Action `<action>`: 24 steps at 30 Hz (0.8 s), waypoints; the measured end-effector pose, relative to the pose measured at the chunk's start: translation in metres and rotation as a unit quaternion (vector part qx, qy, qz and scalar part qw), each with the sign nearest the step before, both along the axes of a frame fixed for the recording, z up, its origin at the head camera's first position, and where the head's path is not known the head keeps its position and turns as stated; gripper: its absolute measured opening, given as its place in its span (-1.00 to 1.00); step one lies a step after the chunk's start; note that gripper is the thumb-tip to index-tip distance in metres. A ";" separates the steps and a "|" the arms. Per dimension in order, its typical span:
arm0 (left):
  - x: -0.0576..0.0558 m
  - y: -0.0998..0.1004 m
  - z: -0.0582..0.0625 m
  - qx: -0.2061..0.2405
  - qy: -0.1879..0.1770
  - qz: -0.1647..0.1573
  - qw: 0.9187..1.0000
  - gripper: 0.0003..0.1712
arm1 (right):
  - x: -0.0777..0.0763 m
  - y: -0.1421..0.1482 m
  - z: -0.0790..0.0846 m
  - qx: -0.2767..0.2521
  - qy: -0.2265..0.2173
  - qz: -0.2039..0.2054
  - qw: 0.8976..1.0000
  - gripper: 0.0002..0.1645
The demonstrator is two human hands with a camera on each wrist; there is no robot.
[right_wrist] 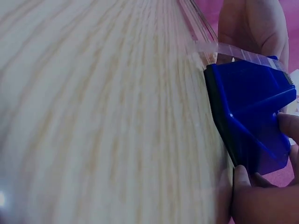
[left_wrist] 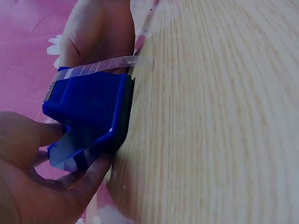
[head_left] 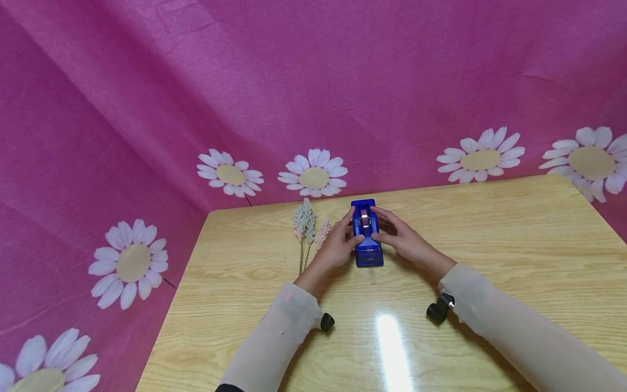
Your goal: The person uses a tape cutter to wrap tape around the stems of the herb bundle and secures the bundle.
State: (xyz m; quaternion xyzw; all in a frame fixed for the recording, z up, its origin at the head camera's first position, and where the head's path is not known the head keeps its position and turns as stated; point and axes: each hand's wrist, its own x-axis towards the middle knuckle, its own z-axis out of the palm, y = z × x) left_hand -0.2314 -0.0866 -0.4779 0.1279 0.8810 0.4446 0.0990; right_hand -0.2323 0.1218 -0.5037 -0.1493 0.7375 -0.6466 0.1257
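Pink daisy-print cloth (head_left: pixel 147 109) fills the left and top of the frame, while leafy sprigs (head_left: pixel 306 220) lie on the wood-grain table (head_left: pixel 490 245) near centre. Just right of them, your left hand (head_left: pixel 335 247) grips one side of a blue tape dispenser (head_left: pixel 368 253), slightly right of and below frame centre, clear tape (left_wrist: pixel 98 68) trailing from its serrated edge. Your right hand (head_left: pixel 406 238) grips the opposite side.
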 end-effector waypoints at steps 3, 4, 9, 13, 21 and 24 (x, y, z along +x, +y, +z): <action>0.000 0.000 -0.001 0.006 -0.004 0.007 1.000 -0.15 | 0.000 0.001 -0.001 -0.001 -0.004 0.003 1.000 -0.16; 0.000 0.000 -0.002 0.008 -0.005 0.009 1.000 -0.15 | 0.000 0.001 -0.001 0.000 -0.008 0.003 1.000 -0.16; -0.001 0.000 -0.003 0.015 -0.014 0.012 1.000 -0.15 | 0.000 0.002 -0.001 0.001 -0.011 0.005 1.000 -0.15; 0.000 -0.003 0.001 0.033 -0.028 -0.002 0.999 -0.14 | 0.001 0.001 -0.001 0.000 -0.013 0.006 1.000 -0.15; 0.008 -0.011 0.008 0.045 -0.060 -0.022 0.997 -0.14 | 0.000 0.003 -0.003 0.001 -0.020 0.008 1.000 -0.14; 0.013 -0.018 0.011 0.022 -0.060 -0.019 0.998 -0.18 | 0.001 0.004 -0.002 0.001 -0.023 0.008 1.000 -0.14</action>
